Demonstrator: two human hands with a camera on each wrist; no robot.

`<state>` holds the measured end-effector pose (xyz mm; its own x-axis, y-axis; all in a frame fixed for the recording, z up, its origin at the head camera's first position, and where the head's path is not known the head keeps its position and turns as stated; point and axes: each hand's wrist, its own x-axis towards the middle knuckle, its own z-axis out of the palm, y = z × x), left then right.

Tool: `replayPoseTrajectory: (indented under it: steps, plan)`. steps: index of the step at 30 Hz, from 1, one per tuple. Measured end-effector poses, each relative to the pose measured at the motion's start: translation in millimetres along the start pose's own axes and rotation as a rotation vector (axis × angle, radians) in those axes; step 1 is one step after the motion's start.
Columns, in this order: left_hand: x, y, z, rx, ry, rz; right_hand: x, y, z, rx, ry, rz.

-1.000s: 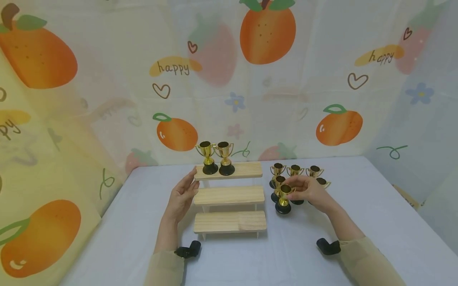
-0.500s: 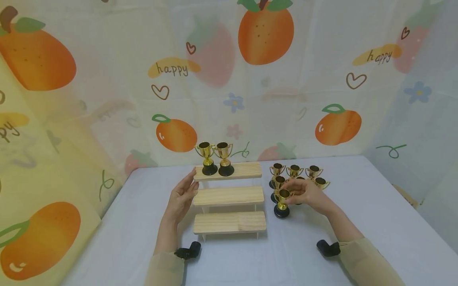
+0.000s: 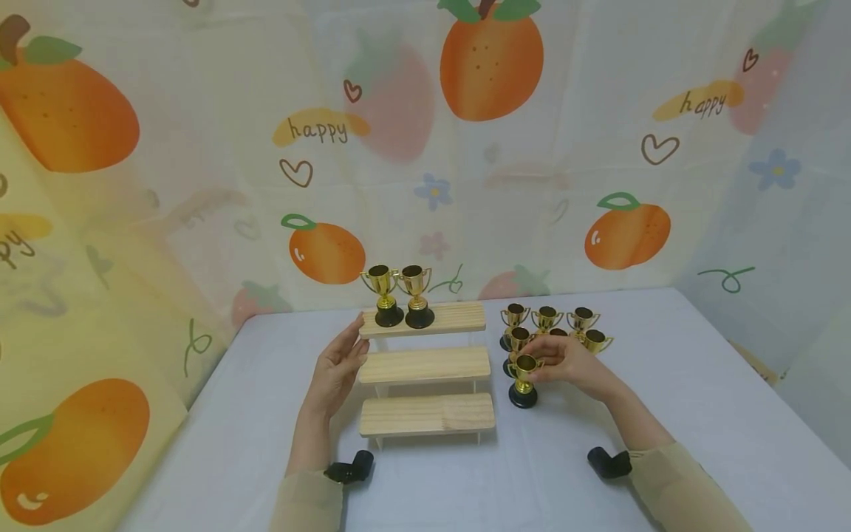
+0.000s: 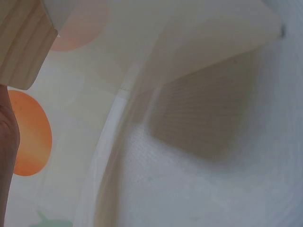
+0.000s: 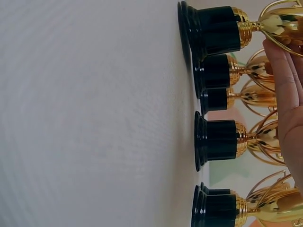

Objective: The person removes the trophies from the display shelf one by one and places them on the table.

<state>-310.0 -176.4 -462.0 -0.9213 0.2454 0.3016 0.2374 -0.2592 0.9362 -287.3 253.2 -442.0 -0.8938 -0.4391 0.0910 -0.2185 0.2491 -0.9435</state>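
My right hand (image 3: 568,360) pinches a small gold trophy cup (image 3: 523,386) with a black base by its bowl and handle. The cup is upright, at the front of a group of similar trophies (image 3: 547,318). In the right wrist view, the held trophy (image 5: 220,30) is at the top, and my fingers (image 5: 284,80) reach its bowl. At the left, my left hand (image 3: 337,373) rests with extended fingers against the end of a three-tier wooden shelf stand (image 3: 425,365). Two trophies (image 3: 401,295) stand side by side on its top board (image 3: 459,316).
The stand and the loose trophies are on a white-covered table (image 3: 425,488). A fabric backdrop (image 3: 598,148) printed with oranges hangs behind. Several trophies behind my right hand are partly hidden.
My right hand has drawn the held trophy slightly toward the front and left, away from the group. My left hand stays at the stand's end.
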Motion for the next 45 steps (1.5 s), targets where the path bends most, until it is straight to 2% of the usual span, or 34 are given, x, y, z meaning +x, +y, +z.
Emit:
replayPoseTrajectory:
  steps: [13,26,34,45]
  plan:
    - [0.2,1.7,1.9,0.013,0.037,-0.041,0.6,5.2,-1.5,-0.028,0.023,0.028]
    - [0.6,3.0,3.3,0.019,0.049,-0.049,0.0,4.7,-2.3,-0.045,0.036,0.037]
    - [1.1,2.8,3.0,0.017,0.043,-0.045,0.5,7.2,-2.5,0.006,0.004,-0.013]
    - [1.3,2.5,2.6,0.024,0.039,-0.037,-1.9,1.5,-1.5,0.013,-0.006,-0.075]
